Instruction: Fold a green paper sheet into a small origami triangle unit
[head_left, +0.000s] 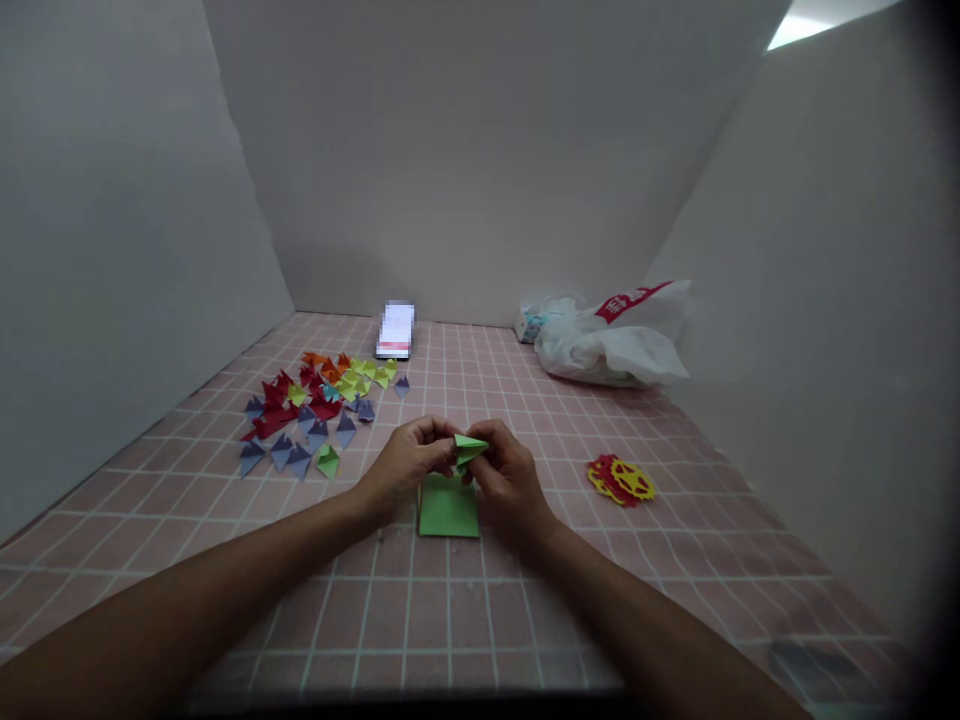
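Many small folded papers (324,407) in red, orange, yellow, blue and purple are spread over the left of the pink tiled worktop (375,620), with one green folded piece (328,461) set at their near edge. Behind them a lit phone (396,328) is placed, its screen blurred. In the middle, a green folded paper (471,449) is pinched by the fingertips of the left hand (409,457) and, from the other side, of the right hand (516,480). Just below it, green square paper (448,510) is laid flat. Farther right, a white plastic bag (615,350) is seen at the back, and red and yellow cut-outs (634,480) are overlapped nearer.
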